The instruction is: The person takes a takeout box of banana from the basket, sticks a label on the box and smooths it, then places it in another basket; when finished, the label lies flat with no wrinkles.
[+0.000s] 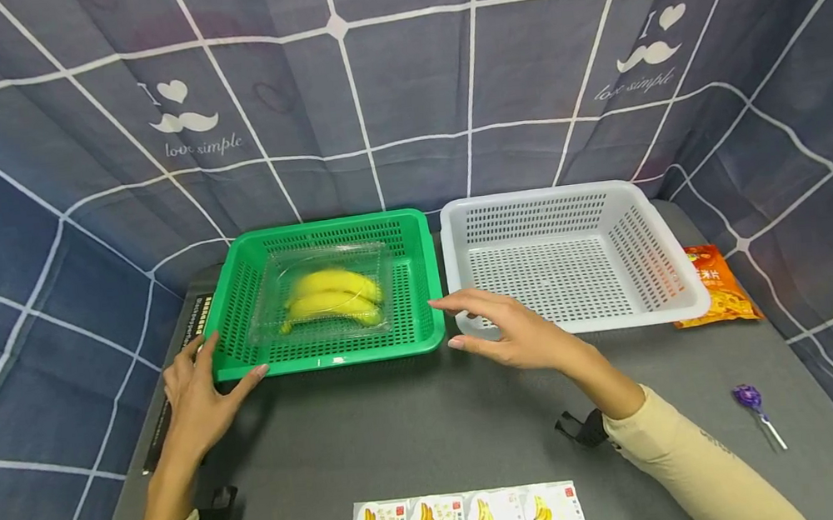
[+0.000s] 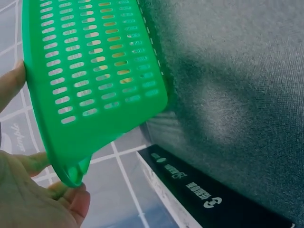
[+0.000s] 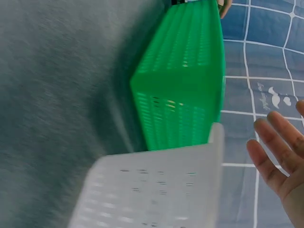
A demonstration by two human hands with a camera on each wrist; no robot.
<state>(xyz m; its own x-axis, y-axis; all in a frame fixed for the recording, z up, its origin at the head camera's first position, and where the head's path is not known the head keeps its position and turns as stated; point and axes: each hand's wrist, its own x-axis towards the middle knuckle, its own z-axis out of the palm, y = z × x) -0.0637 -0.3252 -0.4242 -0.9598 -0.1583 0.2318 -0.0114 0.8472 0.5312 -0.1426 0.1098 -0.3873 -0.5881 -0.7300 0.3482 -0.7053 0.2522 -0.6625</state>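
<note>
My left hand (image 1: 200, 398) holds the left front corner of a green plastic basket (image 1: 351, 357), thumb on the front rim and fingers at the left side. In the left wrist view the fingers (image 2: 78, 204) curl under the rim's corner. Inside the basket, yellow bananas (image 1: 338, 301) lie in a clear plastic box (image 1: 262, 312). My right hand (image 1: 517, 330) hovers over the left front corner of a white basket (image 1: 581, 324), its index fingertip close to the green basket's right rim. The right wrist view shows its fingers (image 3: 266, 164) spread and holding nothing.
An orange snack bag (image 1: 723, 285) lies beside the white basket, and a purple lollipop (image 1: 749, 398) is nearer on the right. A strip of banana stickers (image 1: 465, 515) lies at the front. Under the left arm runs a long dark box (image 2: 199, 190). Grey-blue curtain surrounds the table.
</note>
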